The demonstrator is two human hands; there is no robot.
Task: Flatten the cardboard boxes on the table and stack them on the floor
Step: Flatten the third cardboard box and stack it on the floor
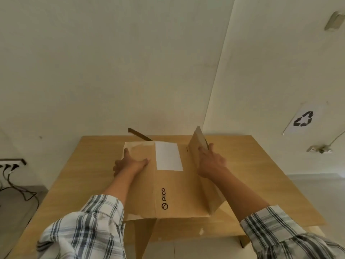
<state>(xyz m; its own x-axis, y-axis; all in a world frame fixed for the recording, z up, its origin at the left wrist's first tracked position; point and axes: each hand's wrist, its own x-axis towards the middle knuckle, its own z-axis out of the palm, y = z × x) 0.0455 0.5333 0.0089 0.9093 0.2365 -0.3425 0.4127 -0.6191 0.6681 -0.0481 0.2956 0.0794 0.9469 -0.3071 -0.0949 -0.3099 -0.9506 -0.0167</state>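
A light wooden table stands against a pale wall, which meets a second wall in a corner on the right. That right wall carries a white recycling sign and, lower, a socket with a thin cable running up from it. On the left, low on the wall, a power strip holds black plugs, and their cables trail down to the floor. Pale floor shows to the right of the table.

The cardboard box, printed PICO and bearing a white label, lies in the middle of the table, with bare wood on its left, right and far sides. Its near flap hangs past the table's near edge. A dark strip sticks up just behind the box; what it is cannot be told.

The left hand lies on the box's left top panel, thumb on top and fingers curled over the left edge, gripping it. The right hand pinches the upright flap on the box's right side, thumb on the right face and fingers on the left face
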